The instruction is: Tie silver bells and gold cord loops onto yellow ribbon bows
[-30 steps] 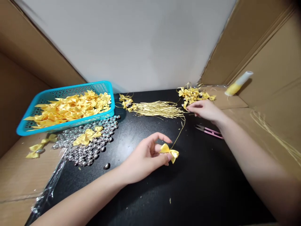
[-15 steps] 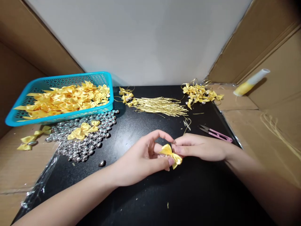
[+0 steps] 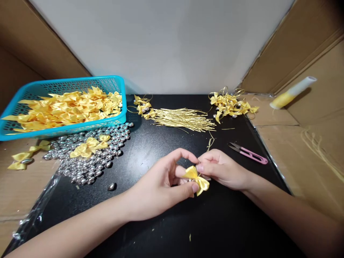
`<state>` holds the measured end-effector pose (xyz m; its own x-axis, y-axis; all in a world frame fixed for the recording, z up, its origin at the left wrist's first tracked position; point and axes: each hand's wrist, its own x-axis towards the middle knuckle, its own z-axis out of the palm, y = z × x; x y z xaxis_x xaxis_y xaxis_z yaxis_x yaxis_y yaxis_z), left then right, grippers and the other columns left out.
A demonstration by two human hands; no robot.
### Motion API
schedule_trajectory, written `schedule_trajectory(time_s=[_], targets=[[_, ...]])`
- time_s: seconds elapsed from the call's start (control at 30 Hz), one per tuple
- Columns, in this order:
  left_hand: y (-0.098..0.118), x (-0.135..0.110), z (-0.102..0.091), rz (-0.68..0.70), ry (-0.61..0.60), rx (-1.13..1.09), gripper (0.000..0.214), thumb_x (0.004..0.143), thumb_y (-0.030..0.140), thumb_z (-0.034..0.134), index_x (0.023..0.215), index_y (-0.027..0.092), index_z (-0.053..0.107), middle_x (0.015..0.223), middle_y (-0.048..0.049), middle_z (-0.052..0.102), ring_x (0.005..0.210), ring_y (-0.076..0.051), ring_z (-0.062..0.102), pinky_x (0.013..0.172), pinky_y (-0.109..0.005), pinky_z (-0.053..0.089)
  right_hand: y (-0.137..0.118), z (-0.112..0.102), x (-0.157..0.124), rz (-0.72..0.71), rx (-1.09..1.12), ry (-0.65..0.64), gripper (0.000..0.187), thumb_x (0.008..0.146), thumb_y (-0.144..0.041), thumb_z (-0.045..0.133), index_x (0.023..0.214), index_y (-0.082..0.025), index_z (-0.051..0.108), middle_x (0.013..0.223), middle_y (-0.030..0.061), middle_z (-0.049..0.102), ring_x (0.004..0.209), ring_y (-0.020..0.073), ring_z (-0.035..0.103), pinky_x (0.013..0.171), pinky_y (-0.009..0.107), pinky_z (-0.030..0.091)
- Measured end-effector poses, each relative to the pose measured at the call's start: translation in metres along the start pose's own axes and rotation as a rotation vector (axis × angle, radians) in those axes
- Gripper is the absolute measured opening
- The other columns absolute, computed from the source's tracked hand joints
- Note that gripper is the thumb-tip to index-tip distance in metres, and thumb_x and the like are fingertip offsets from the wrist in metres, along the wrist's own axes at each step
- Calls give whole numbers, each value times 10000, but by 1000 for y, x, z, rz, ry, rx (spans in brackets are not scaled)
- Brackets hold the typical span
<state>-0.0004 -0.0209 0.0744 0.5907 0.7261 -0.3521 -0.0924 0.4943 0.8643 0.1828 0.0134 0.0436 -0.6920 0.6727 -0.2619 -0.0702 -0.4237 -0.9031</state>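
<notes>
My left hand [image 3: 163,182] pinches a small yellow satin bow [image 3: 196,178] between thumb and fingers just above the black table [image 3: 166,222]. My right hand [image 3: 224,168] meets it from the right, its fingertips closed on a thin gold string [image 3: 210,142] at the bow's middle. The string's loose end curls up behind the right hand.
A blue basket [image 3: 122,118] full of yellow bows stands at the left, with a heap of silver bells [image 3: 88,165] and a few loose bows before it. A bundle of gold strings [image 3: 182,120] and a pile of finished bows [image 3: 231,104] lie at the back. Pink snips [image 3: 249,153] lie at the right.
My right hand came back from the far pile of bows to the bow in my left hand, and now pinches the gold string there. The view has shifted slightly.
</notes>
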Motion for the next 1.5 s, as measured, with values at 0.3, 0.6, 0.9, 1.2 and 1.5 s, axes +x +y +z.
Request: schedule_trajectory(time_s=[0.3,0.6,0.9,1.2,1.5], targets=[[-1,-1,0,31,37,-34,315,832,178,692,1043,190,459,750,13,661,681,-89,580,681,-215,446,-3,-12,-4,-98,-162,-40,448,813,-438,641,508,-167,459,493,-54,390,489,68,311,477,234,238],[-1,2,2,77,43,-29,91,849,177,651,868,149,566,792,-17,700,684,-91,585,645,-199,442,-15,-6,-10,-186,-211,-98,445,872,-425,599,539,-169,453,562,-28,479,528,75,365,508,234,266],[-5,1,4,59,58,-13,131,844,157,653,850,166,523,772,-21,724,755,-109,657,713,-204,449,-12,-4,-9,-176,-347,48,557,822,-516,621,504,-202,289,510,-79,244,494,63,203,459,244,170],[-4,-1,4,108,122,5,166,898,263,608,1001,187,502,729,5,698,666,-96,615,634,-193,452,-15,-4,-11,-213,-425,97,483,881,-578,500,613,-183,432,591,-41,386,568,94,349,521,235,290],[-5,-5,5,164,152,47,147,950,301,540,1053,205,500,684,37,661,652,-86,618,614,-177,456,-20,10,-18,-311,-640,141,165,807,-183,580,660,-168,506,603,-43,520,529,62,437,512,193,348]])
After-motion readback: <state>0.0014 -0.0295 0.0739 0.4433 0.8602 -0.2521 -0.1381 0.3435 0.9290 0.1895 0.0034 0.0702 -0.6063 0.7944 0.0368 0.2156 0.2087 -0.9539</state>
